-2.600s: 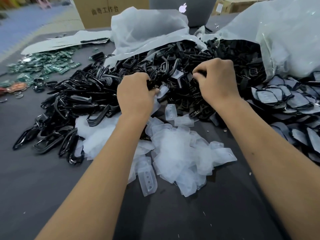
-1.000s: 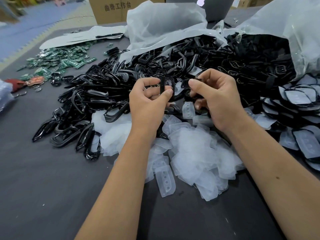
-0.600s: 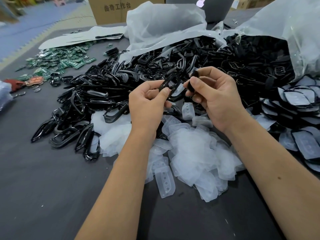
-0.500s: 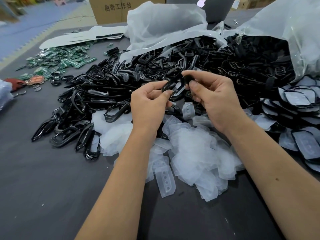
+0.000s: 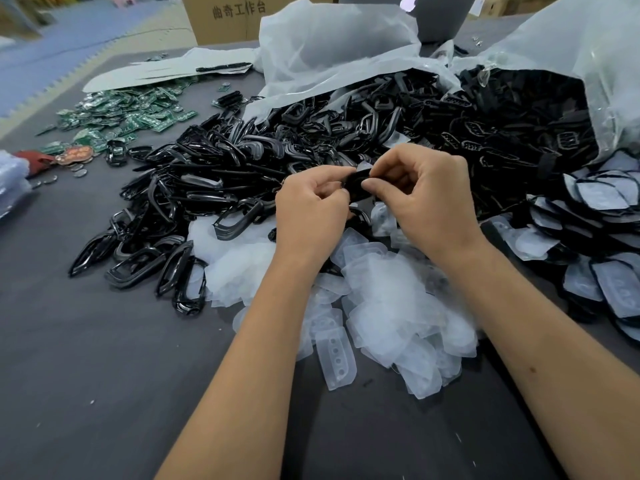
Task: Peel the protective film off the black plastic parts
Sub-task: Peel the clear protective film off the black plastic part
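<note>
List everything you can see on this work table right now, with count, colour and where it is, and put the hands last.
black plastic part: one, black, pinched between both hands
black frames: many, glossy black, heap at centre-left
peeled films: many, translucent white, pile under the hands
film-covered parts: many, black with pale film, right edge
plastic bags: two, translucent white, far side
circuit boards: many, green, far left
cardboard box: one, brown, behind table
laptop: one, grey, far centre
table: one, dark grey
left hand: holds the part
right hand: pinches the part
</note>
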The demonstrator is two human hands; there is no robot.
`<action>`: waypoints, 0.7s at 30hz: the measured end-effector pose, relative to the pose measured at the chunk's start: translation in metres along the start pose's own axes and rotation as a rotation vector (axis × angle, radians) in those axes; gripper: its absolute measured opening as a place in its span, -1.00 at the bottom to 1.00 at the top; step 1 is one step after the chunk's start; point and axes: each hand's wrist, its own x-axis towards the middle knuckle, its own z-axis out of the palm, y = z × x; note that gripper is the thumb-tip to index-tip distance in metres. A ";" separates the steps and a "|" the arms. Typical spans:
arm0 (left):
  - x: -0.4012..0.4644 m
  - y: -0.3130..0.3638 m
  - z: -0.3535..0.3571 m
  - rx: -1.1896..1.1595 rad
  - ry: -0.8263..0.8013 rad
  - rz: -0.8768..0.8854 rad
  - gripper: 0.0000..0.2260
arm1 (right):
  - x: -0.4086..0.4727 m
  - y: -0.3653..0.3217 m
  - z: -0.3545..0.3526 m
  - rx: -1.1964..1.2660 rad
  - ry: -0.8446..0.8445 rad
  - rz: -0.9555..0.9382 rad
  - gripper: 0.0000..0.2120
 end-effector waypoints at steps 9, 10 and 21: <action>0.000 -0.004 -0.001 0.036 -0.016 0.109 -0.83 | 0.002 0.000 -0.005 0.067 -0.092 0.057 -0.93; 0.001 -0.005 -0.002 -0.002 -0.025 0.100 -0.83 | 0.002 0.000 -0.006 0.101 -0.083 0.071 -0.93; 0.004 -0.006 -0.010 -0.256 -0.128 0.020 -0.81 | 0.001 -0.002 -0.005 0.060 0.065 0.157 -0.60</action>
